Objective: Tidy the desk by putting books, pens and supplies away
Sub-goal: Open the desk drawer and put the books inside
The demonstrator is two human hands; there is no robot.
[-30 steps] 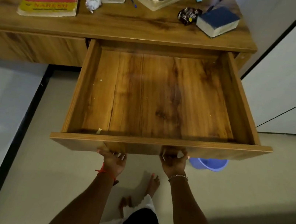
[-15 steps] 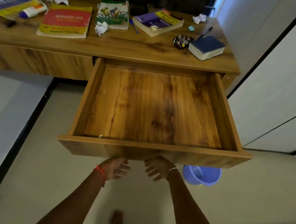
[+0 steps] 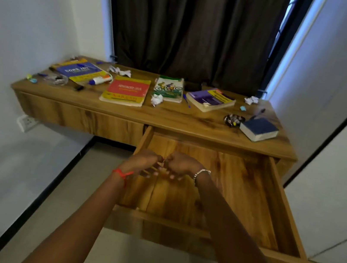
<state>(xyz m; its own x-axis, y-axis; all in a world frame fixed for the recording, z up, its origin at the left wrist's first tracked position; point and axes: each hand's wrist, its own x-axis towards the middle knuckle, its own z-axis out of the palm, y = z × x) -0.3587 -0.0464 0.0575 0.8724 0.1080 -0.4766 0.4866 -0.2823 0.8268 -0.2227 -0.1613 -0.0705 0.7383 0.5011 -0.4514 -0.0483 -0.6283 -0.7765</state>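
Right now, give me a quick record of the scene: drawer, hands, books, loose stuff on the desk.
drawer: pulled out, nothing visible inside
left hand: above the drawer, fingers curled, meeting the right hand
right hand: above the drawer, fingers curled; grip contents unclear
red book: flat on the desk, middle
blue book: thick, right end of desk
purple book: flat, right of centre
pen: behind the blue book
crumpled paper: beside the red book
glue tube: left, lying on a book

Dim, soft-focus room, bluish daylight leaking round the dark curtain [image 3: 191,27], wide-angle bowing at edges.
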